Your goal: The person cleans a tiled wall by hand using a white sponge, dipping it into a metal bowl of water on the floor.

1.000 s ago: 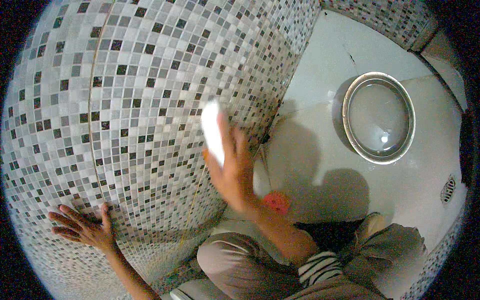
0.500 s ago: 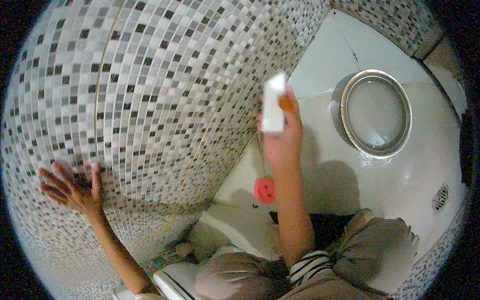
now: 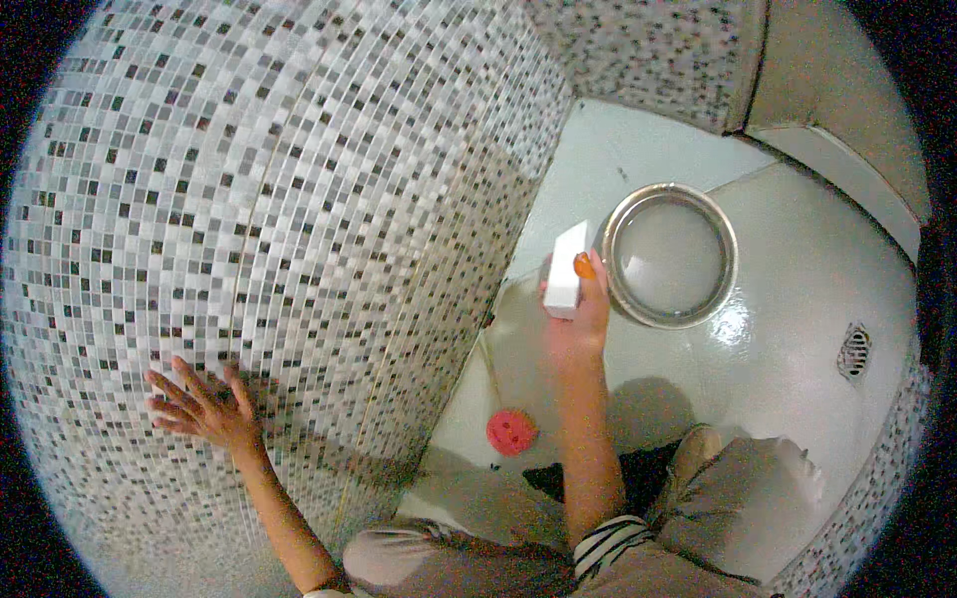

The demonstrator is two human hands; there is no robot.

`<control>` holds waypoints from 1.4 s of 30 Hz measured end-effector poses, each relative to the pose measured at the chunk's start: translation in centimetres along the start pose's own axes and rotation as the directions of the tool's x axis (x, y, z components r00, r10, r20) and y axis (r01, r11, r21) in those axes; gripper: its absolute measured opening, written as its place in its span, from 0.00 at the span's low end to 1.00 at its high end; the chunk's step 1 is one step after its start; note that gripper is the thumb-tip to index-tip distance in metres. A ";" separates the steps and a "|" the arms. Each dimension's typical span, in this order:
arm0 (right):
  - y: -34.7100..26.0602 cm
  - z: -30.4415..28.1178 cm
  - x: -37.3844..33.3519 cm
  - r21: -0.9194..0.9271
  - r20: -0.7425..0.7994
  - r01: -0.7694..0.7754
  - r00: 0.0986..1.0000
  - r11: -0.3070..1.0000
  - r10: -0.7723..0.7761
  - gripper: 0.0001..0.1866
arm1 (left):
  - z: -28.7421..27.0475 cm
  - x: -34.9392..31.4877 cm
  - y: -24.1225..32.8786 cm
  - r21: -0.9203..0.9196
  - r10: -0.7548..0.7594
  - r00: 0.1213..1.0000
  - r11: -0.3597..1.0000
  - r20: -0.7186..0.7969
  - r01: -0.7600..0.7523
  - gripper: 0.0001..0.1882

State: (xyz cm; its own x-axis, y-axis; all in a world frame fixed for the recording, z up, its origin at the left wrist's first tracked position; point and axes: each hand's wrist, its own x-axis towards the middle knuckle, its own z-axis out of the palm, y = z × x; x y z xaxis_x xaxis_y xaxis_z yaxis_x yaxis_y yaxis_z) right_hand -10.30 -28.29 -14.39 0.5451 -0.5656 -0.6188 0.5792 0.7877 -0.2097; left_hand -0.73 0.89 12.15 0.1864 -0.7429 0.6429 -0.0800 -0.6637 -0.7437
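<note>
Two bare hands are at work, and the right hand [image 3: 579, 324] is closed around a white block [image 3: 566, 269], fingers wrapped on its left side and thumb on its right. An orange spot shows at that thumb's tip; what it is cannot be told. The block tilts slightly, its upper end rightward, and hangs over the floor [image 3: 788, 244]. Just right of the grip sits a round metal basin [image 3: 731, 261] of cloudy liquid; whether hand and rim touch is unclear. Below and left of the grip, a red disc [image 3: 511, 432] with a face on it lies on the floor. Well off to the grip's lower right is a drain [image 3: 854, 351]. Far to the grip's left and lower, the left hand [image 3: 209, 414] holds nothing, its fingers spread against the mosaic wall [image 3: 150, 249]. A striped cuff [image 3: 610, 543] circles the right arm below the grip.
</note>
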 end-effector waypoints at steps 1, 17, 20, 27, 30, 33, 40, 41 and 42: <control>-0.7 -0.4 0.9 0.011 0.015 0.024 1.000 1.000 -0.025 0.30 | 0.1 -0.1 0.1 -0.009 -0.015 1.000 1.000 -0.026 0.014 0.32; -10.0 -7.0 7.2 -0.555 0.434 0.081 0.877 -0.828 -0.205 0.25 | 1.4 -0.1 3.0 -0.259 0.012 0.996 0.965 -0.088 -0.034 0.23; -8.9 -7.5 7.2 -0.477 0.509 0.062 0.833 -0.877 -0.218 0.24 | 1.5 -0.6 2.3 -0.163 -0.036 0.998 0.986 -0.048 0.028 0.22; -9.2 -8.4 6.2 -0.585 0.441 0.016 0.845 -0.811 -0.302 0.27 | 1.6 -0.1 3.1 -0.245 -0.037 0.995 0.969 -0.094 0.012 0.23; -8.8 -8.3 5.4 -0.704 0.509 0.117 0.772 -0.700 -0.382 0.28 | 1.8 -0.4 2.8 -0.274 -0.058 0.993 0.961 -0.099 0.029 0.23; -6.8 -7.3 4.4 -0.865 0.492 0.392 0.786 -0.312 -0.374 0.27 | 1.5 -0.2 2.9 -0.300 -0.067 0.994 0.953 -0.082 0.040 0.24; 5.9 -1.2 -2.2 -0.680 0.413 0.090 0.867 0.728 0.279 0.22 | 1.7 -0.6 3.1 -0.257 -0.061 0.995 0.966 -0.081 0.038 0.25; 7.3 -0.4 -2.7 -0.680 0.455 0.190 0.866 0.708 0.205 0.24 | 1.4 -0.4 2.7 -0.253 -0.064 0.995 0.967 -0.075 0.044 0.25; 8.7 0.6 -3.2 -0.677 0.493 0.287 0.860 0.678 0.128 0.27 | 1.2 -0.2 2.3 -0.240 -0.052 0.996 0.970 -0.076 0.032 0.25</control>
State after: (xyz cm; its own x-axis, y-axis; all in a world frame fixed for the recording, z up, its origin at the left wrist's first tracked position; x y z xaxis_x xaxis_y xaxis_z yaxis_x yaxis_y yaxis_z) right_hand -6.64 -19.72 -13.81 0.8422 -0.5062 -0.1857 0.1389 0.5365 -0.8324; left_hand 0.22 -0.38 10.10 0.1152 -0.7119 0.6928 -0.3071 -0.6888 -0.6567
